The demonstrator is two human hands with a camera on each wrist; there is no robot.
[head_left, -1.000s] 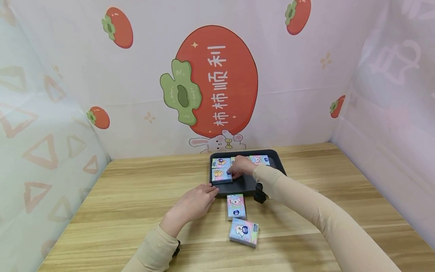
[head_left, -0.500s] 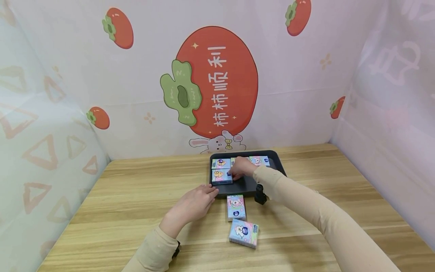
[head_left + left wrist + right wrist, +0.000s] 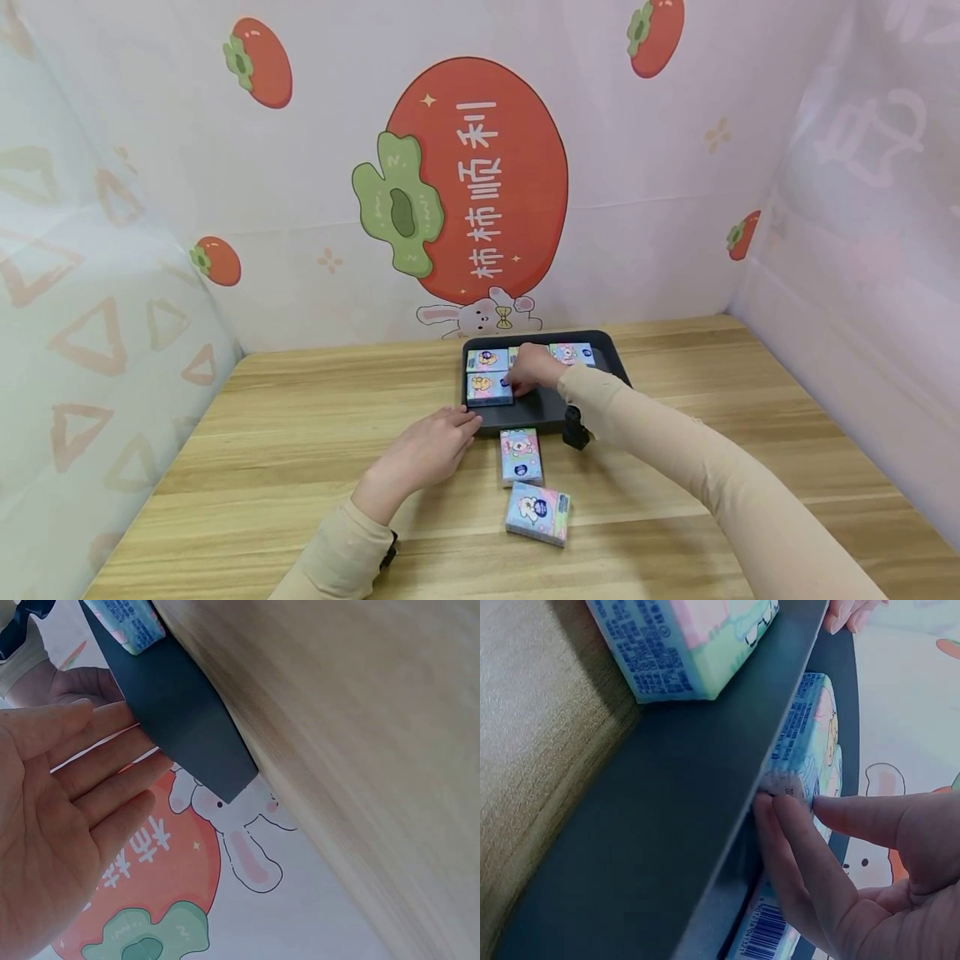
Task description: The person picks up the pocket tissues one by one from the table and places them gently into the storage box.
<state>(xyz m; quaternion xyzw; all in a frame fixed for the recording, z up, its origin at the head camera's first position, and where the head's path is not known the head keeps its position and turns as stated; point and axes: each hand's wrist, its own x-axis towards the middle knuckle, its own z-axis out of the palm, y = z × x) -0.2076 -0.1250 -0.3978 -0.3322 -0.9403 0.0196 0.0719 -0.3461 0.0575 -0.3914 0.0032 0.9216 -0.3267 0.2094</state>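
Pale-blue, block-shaped wrapped packet w/ yellow cartoon [image 3: 489, 392] is immed. L of my R hand [image 3: 532, 367], in the dark-grey rectangular tray [image 3: 542, 410], long axis L–R. R fingers part-bent, tips + thumb touching its R end, not closed round it. My L hand [image 3: 431, 443]: fingers extended, holding nothing, tips at tray's near-L corner.

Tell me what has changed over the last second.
Nothing has visibly moved, been taken hold of or let go. The right hand stays with its fingers touching the front left pack in the tray, the left hand at the tray's near left corner; two packs still lie on the table.
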